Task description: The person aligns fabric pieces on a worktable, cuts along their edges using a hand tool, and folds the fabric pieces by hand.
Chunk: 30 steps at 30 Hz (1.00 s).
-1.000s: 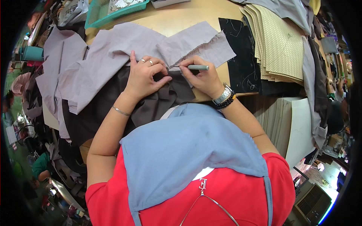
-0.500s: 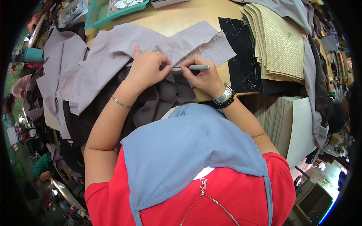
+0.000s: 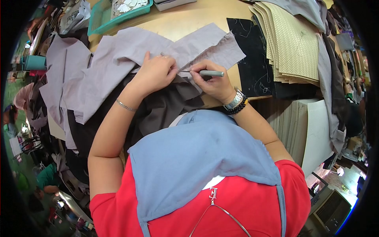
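Light grey-mauve fabric (image 3: 106, 55) lies across the wooden table, with dark brown cloth (image 3: 158, 112) below it toward my body. My left hand (image 3: 156, 73) rests where the two cloths meet, its thumb and index finger pinched together on the fabric edge. My right hand (image 3: 211, 81) holds a grey-green pen (image 3: 212, 73) in a writing grip, its tip pointing left at the cloth close to my left fingertips. A folded flap of the light fabric (image 3: 227, 51), with a frayed edge, extends past my right hand.
A teal tray (image 3: 100, 19) with small white pieces stands at the table's back left. Black cloth (image 3: 250, 59) with loose threads lies to the right, beside stacked cream woven-pattern sheets (image 3: 296, 47). A thick stack of boards (image 3: 296, 122) is at lower right. Another person's green sleeve (image 3: 47, 175) shows far left.
My left hand has turned and its thumb and index finger have closed together at the fabric edge. The pen in my right hand has tilted and shifted slightly right.
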Tool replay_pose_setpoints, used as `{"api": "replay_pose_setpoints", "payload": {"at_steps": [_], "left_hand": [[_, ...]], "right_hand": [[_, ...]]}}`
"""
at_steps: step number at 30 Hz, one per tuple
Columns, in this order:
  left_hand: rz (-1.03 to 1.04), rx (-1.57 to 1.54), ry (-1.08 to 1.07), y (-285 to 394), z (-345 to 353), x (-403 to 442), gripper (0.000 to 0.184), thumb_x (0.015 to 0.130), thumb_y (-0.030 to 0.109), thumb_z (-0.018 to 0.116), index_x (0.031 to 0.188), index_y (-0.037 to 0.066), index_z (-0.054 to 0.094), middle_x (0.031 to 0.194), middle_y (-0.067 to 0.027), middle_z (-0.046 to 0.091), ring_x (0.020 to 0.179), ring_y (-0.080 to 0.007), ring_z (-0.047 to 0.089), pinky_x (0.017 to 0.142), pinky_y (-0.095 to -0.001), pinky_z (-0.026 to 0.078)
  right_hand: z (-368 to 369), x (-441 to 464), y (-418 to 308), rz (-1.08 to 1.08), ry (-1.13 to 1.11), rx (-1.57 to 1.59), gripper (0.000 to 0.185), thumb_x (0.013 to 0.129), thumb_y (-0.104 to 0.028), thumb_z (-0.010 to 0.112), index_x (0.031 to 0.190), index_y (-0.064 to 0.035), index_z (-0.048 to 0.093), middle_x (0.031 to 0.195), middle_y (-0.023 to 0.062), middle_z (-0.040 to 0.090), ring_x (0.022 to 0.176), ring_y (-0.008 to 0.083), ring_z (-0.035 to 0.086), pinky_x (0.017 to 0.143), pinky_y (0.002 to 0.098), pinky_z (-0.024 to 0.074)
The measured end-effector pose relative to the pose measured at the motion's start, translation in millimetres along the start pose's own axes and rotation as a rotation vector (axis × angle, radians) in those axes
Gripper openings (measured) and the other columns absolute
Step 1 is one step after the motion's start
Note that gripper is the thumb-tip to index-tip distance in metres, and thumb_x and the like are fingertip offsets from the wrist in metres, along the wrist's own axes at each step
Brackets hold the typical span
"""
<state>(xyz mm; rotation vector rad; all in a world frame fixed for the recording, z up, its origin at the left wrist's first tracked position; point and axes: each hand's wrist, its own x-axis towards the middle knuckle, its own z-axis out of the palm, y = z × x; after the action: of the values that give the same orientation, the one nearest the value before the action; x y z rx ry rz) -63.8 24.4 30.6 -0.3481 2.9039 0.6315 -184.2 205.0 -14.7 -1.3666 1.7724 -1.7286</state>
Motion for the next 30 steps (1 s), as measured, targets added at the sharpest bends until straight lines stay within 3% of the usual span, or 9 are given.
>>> {"api": "replay_pose_setpoints", "payload": {"at_steps": [5, 11, 14, 17, 20, 30], "left_hand": [[-0.017, -0.05, 0.013, -2.3, 4.3, -4.2, 0.017, 0.096, 0.022, 0.056, 0.094, 0.006, 0.061, 0.095, -0.0109, 0.064, 0.1, -0.0322, 0.06, 0.108, -0.067, 0.025], [0.001, 0.044, 0.085, 1.6, 11.2, -5.9, 0.014, 0.094, 0.021, 0.059, 0.094, 0.008, 0.062, 0.09, -0.0077, 0.064, 0.097, -0.0296, 0.061, 0.107, -0.0675, 0.026], [0.026, 0.112, 0.171, 0.6, 20.4, -6.7, 0.013, 0.093, 0.021, 0.06, 0.092, 0.009, 0.062, 0.088, -0.0057, 0.064, 0.096, -0.0278, 0.061, 0.107, -0.0675, 0.026], [0.009, 0.014, 0.262, -0.1, 27.8, -10.9, 0.012, 0.092, 0.021, 0.061, 0.092, 0.009, 0.062, 0.087, -0.0049, 0.063, 0.096, -0.0266, 0.06, 0.108, -0.0666, 0.025], [-0.051, -0.083, 0.277, 3.5, 30.9, -14.4, 0.012, 0.091, 0.021, 0.062, 0.091, 0.009, 0.061, 0.086, -0.004, 0.063, 0.095, -0.0257, 0.06, 0.109, -0.0652, 0.024], [0.033, -0.152, 0.486, 3.4, 49.3, -21.9, 0.014, 0.087, 0.023, 0.068, 0.093, 0.011, 0.062, 0.091, -0.0014, 0.062, 0.096, -0.0242, 0.059, 0.11, -0.0644, 0.023]], "right_hand": [[0.9, 2.3, -1.0, -0.117, -0.031, -0.071, 0.009, 0.083, -0.003, 0.071, 0.091, -0.005, 0.066, 0.079, 0.0091, 0.068, 0.064, 0.022, 0.065, 0.06, 0.0313, 0.0519], [2.3, 1.4, 0.0, -0.063, -0.034, -0.138, 0.01, 0.083, -0.005, 0.072, 0.089, -0.005, 0.065, 0.079, 0.0107, 0.067, 0.066, 0.0263, 0.066, 0.061, 0.0335, 0.0521], [1.2, 0.7, 1.7, -0.057, -0.048, -0.13, 0.008, 0.085, -0.006, 0.071, 0.089, -0.005, 0.064, 0.077, 0.0092, 0.067, 0.065, 0.022, 0.066, 0.06, 0.0315, 0.0517], [1.5, -2.5, 2.7, 0.064, -0.022, -0.019, 0.008, 0.087, -0.007, 0.071, 0.089, -0.0044, 0.064, 0.076, 0.0069, 0.067, 0.065, 0.015, 0.065, 0.059, 0.0284, 0.0509], [3.0, -1.6, 2.7, 0.051, 0.034, 0.033, 0.007, 0.088, -0.007, 0.07, 0.09, -0.0036, 0.063, 0.075, 0.0053, 0.067, 0.066, 0.01, 0.064, 0.059, 0.026, 0.0503], [2.6, -1.2, 2.6, 0.042, 0.016, -0.023, 0.007, 0.09, -0.006, 0.068, 0.093, -0.0017, 0.063, 0.079, 0.0041, 0.067, 0.067, 0.0075, 0.063, 0.059, 0.0244, 0.0507]]}}
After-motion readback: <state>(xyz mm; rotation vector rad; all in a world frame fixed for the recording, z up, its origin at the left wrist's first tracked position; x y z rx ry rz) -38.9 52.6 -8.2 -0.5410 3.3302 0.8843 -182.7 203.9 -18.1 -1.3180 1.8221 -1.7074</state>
